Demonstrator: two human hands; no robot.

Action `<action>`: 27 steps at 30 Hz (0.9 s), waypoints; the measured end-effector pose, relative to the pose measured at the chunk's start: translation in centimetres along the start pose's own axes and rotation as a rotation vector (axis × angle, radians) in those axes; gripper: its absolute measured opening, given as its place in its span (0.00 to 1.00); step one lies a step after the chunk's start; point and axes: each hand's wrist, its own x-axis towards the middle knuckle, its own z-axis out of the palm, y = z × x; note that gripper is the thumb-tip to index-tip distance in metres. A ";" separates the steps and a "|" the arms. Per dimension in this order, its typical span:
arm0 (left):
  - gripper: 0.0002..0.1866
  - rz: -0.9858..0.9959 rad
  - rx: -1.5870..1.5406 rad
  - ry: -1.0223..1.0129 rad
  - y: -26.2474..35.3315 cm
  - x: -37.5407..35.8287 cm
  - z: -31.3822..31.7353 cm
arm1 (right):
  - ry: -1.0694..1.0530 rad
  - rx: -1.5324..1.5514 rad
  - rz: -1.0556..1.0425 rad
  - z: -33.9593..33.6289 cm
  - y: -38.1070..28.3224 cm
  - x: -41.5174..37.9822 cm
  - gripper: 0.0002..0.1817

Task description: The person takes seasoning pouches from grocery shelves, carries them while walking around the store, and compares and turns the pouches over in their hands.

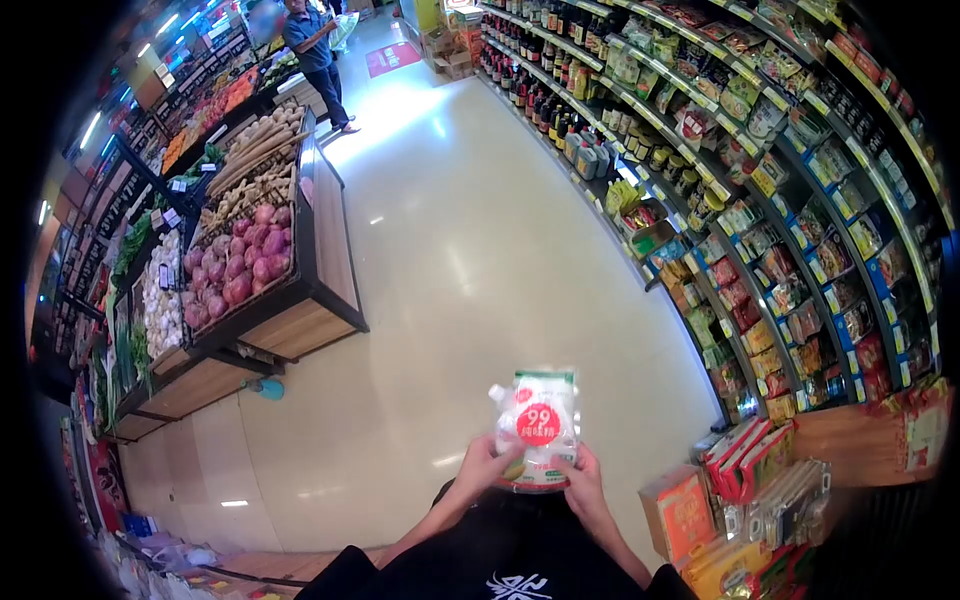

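A white spouted pouch (540, 422) with a red round label reading 99 and a green top edge is held upright in front of my body. My left hand (487, 463) grips its lower left side, the thumb lying over the front. On the lower right, my right hand (580, 474) pinches the pouch edge in the same way. The fingers behind the pouch are hidden. A small white cap (497, 393) sticks out at the upper left corner of the pouch.
To the left stands a wooden produce stand (325, 250) with red onions (245, 255), garlic (163, 295) and roots. Shelves (740, 200) of bottles and packets line the right. Boxed goods (685, 510) sit at lower right. A person (318, 55) stands at the far end of the aisle floor (450, 250).
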 end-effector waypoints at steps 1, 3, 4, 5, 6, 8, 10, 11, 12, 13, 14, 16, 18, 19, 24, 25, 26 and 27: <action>0.14 -0.074 -0.012 -0.008 -0.1 1.1 0.1 | 0.011 0.007 0.038 -0.4 -0.2 0.6 0.17; 0.14 -0.067 -0.052 -0.041 -2.6 4.2 0.3 | 0.039 0.024 0.123 -1.2 -0.5 1.6 0.17; 0.13 -0.105 -0.059 -0.052 -2.9 5.6 0.5 | 0.066 0.036 0.169 -1.8 -0.3 2.4 0.17; 0.13 -0.140 -0.064 -0.065 -3.4 7.1 0.8 | 0.104 0.063 0.194 -2.6 0.1 3.3 0.17; 0.13 -0.194 -0.059 -0.100 -4.2 9.0 1.0 | 0.140 0.089 0.217 -3.5 0.3 4.4 0.17; 0.14 -0.110 -0.026 -0.120 -3.0 13.6 2.7 | 0.168 0.135 0.179 -4.6 -0.4 7.1 0.16; 0.14 -0.011 -0.010 -0.148 -0.5 16.4 5.4 | 0.222 0.087 0.079 -6.5 -3.9 10.2 0.16; 0.14 0.062 -0.002 -0.173 2.9 17.9 6.9 | 0.245 0.063 0.024 -6.6 -6.1 12.2 0.16; 0.15 0.141 0.003 -0.200 6.6 19.1 8.3 | 0.197 0.067 -0.080 -5.8 -9.3 13.5 0.17; 0.15 0.193 0.015 -0.185 10.4 19.1 9.5 | 0.150 0.071 -0.187 -4.4 -13.5 14.0 0.17; 0.15 0.246 0.032 -0.176 14.7 18.6 10.9 | 0.104 0.078 -0.299 -3.5 -16.9 14.5 0.18; 0.15 0.323 0.106 -0.144 20.1 18.6 12.7 | 0.067 0.267 -0.173 -3.5 -20.9 15.9 0.20; 0.15 0.437 0.292 -0.125 21.1 21.2 13.5 | 0.010 0.379 -0.052 -6.0 -22.1 18.3 0.22; 0.14 0.497 0.385 -0.120 21.3 22.7 13.9 | -0.019 0.325 -0.012 -6.9 -22.5 19.0 0.22; 0.14 0.219 0.159 -0.187 17.4 29.3 16.4 | 0.008 0.194 0.202 -12.6 -23.4 23.2 0.19; 0.13 0.144 0.057 -0.186 16.9 30.9 17.3 | 0.044 0.199 0.255 -13.5 -24.2 24.5 0.19; 0.13 0.057 0.038 -0.213 18.3 31.4 17.9 | 0.211 0.142 0.262 -11.2 -26.0 25.0 0.18; 0.13 0.036 0.044 -0.227 18.2 32.7 18.3 | 0.187 0.144 0.256 -12.1 -25.7 26.2 0.18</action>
